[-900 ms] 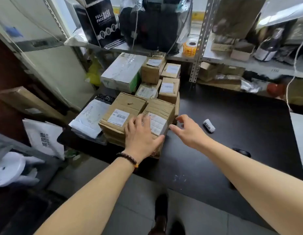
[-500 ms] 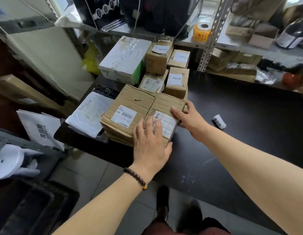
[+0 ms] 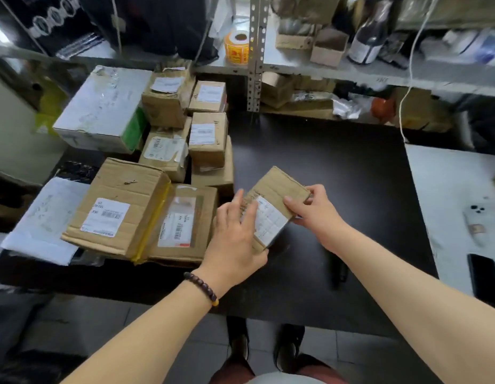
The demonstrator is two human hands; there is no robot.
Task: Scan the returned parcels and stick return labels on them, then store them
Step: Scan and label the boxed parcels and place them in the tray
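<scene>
A small flat cardboard parcel (image 3: 277, 189) with a white label is held tilted above the black table (image 3: 337, 167). My left hand (image 3: 235, 239) grips its near left corner, fingers lying over the label. My right hand (image 3: 313, 212) holds its right edge, thumb on top. Left of it lie two flat brown parcels: one with a white label (image 3: 116, 206) and one with yellow tape (image 3: 182, 223). Several small labelled boxes (image 3: 207, 139) are stacked behind them.
A white-wrapped box (image 3: 102, 109) and a white mailer bag (image 3: 44, 220) sit at the table's left. An orange label roll (image 3: 236, 47) stands on the metal shelf behind. A dark scanner-like object (image 3: 337, 270) lies under my right forearm. A phone (image 3: 483, 278) lies on the white surface at right.
Both hands have lifted the small parcel off the stack and carried it right, over the bare table. The yellow-taped parcel beneath it is now uncovered.
</scene>
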